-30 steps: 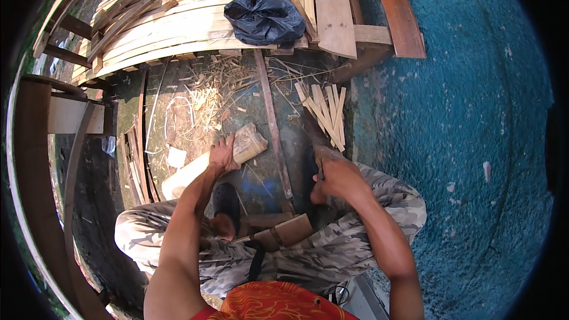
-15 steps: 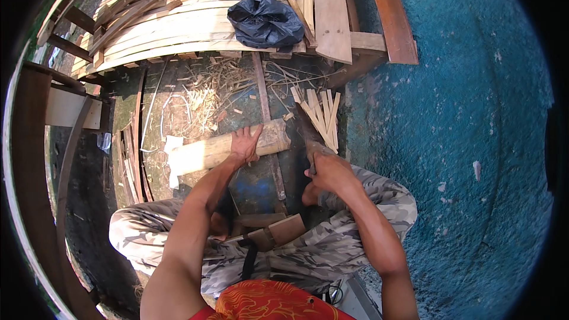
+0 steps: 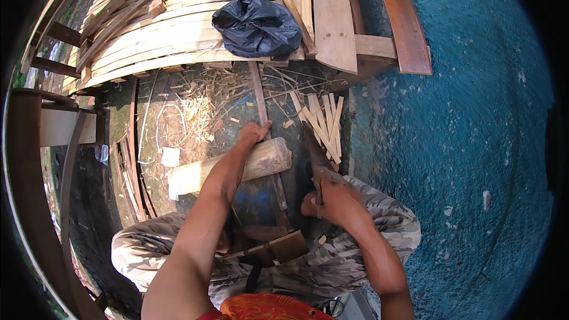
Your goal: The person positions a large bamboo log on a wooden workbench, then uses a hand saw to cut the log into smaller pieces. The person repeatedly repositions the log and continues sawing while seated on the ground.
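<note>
On the floor before the knees, a thick bamboo log [image 3: 231,169] is laid on its side, over a long thin bar [image 3: 259,92]. Its long axis is turned from left to right, with the right end tipped a little farther away and pointed toward the thin sticks [image 3: 329,120]. The left hand [image 3: 253,133] is held just past the log, at the bar, with its fingers bent; whether the bar is gripped cannot be told. The right hand [image 3: 335,198] is closed around a long dark tool [image 3: 313,142].

Half a second ago, the left hand was laid on top of the log; now it has been moved off to the far side. The paper scrap [image 3: 170,157], partly covered by the log then, is now left in clear view.

Part of the log is hidden by the left forearm. The dark tool's shape is hard to make out in the shade.
</note>
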A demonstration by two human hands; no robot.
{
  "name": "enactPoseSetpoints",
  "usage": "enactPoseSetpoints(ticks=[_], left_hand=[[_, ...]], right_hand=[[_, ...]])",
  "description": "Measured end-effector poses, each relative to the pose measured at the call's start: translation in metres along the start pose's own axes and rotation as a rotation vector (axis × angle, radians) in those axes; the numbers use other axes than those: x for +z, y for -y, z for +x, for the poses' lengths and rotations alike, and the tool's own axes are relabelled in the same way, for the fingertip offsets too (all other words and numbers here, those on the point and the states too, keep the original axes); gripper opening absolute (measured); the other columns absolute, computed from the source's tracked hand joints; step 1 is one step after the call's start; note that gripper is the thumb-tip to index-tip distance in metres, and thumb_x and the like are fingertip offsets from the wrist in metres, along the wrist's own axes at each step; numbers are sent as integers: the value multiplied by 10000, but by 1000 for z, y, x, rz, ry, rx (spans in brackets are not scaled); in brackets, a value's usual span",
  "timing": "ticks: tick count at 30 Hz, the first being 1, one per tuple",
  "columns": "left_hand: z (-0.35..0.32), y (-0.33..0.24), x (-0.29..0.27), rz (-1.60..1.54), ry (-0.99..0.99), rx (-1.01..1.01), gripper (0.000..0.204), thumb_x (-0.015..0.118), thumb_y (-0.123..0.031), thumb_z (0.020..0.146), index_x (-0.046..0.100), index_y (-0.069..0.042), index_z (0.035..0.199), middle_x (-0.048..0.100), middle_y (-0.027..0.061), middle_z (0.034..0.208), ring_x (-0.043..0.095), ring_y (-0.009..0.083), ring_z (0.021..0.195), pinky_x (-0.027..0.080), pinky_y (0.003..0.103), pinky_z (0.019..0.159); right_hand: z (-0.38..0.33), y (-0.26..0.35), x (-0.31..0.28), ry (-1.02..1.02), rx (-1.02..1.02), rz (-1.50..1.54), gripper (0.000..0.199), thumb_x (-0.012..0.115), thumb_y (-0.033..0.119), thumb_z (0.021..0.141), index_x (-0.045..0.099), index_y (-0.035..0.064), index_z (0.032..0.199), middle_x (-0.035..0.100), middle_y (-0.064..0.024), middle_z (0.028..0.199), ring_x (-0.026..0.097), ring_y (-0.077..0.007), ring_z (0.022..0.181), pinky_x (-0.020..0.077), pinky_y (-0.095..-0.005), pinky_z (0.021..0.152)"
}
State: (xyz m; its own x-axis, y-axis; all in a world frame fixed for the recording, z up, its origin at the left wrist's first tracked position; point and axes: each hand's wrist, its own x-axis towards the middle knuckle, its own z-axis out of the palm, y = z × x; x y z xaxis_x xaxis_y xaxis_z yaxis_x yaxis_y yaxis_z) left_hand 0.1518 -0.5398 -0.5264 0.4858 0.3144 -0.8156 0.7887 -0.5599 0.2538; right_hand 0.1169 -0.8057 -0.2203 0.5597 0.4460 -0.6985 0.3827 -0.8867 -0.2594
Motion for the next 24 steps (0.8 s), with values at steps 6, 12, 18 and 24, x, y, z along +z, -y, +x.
enactPoseSetpoints(ticks=[6, 12, 18, 24], left_hand=[[25, -16, 21, 12, -98, -41, 799, 670, -635, 858, 616, 56, 1257, 686, 219, 1256, 675, 362, 1158, 547, 442, 969], [30, -15, 20, -15, -197, 7, 720, 699, -453, 880, 487, 63, 1336, 700, 229, 1201, 689, 371, 1124, 565, 434, 941], [31, -11, 29, -78, -234, -57, 731, 689, -398, 892, 398, 78, 1363, 695, 257, 1177, 691, 387, 1108, 560, 427, 946], [29, 24, 26, -5, -250, -8, 653, 676, -359, 902, 433, 71, 1329, 695, 259, 1174, 695, 392, 1096, 561, 431, 939]], right_hand=[[-2, 10, -10, -103, -115, 73, 310, 757, 265, 859, 620, -1, 940, 706, -203, 839, 716, -384, 792, 550, -469, 733], [1, 18, -16, -143, -196, 63, 294, 764, 233, 853, 612, -6, 930, 697, -200, 816, 708, -388, 769, 547, -463, 719], [1, 21, -14, -125, -163, 32, 298, 757, 244, 861, 610, -4, 937, 697, -189, 794, 709, -380, 751, 546, -465, 712], [0, 18, -9, -141, -164, 38, 306, 766, 245, 856, 604, -4, 926, 698, -194, 806, 710, -383, 757, 548, -469, 718]])
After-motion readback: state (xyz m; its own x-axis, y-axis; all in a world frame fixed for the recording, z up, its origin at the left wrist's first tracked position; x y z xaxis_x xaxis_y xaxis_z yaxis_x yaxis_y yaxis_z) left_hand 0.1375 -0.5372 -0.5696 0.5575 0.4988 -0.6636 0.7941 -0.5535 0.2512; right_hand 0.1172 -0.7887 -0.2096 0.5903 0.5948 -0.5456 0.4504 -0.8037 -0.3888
